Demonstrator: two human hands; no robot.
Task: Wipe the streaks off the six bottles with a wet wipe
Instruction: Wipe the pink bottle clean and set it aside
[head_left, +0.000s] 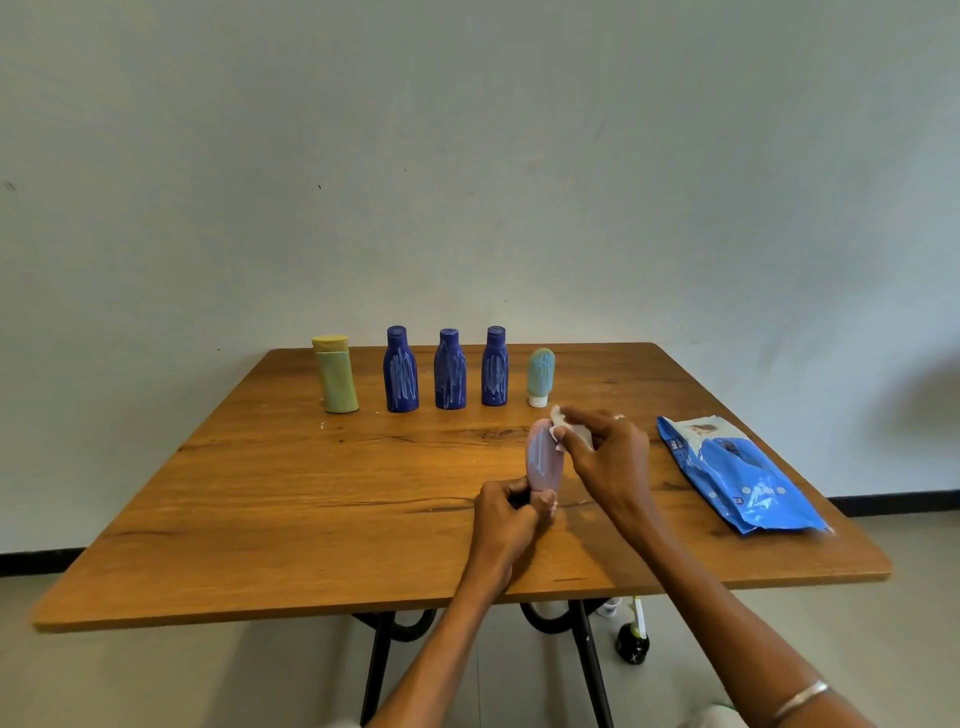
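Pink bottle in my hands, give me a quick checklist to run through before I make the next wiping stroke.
1. Left hand has a firm grip on the lower end of the pink bottle: ok.
2. Right hand pinches the wet wipe at the bottle's top: ok.
3. Pink bottle free of streaks: not ok, white marks show on its face.
4. Back of the pink bottle clean: cannot tell, it faces away.
5. Other five bottles upright in the row, from the yellow bottle to the teal tube: ok, but the three blue bottles and the tube show streaks.
6. Wipes pack near the right hand: ok.
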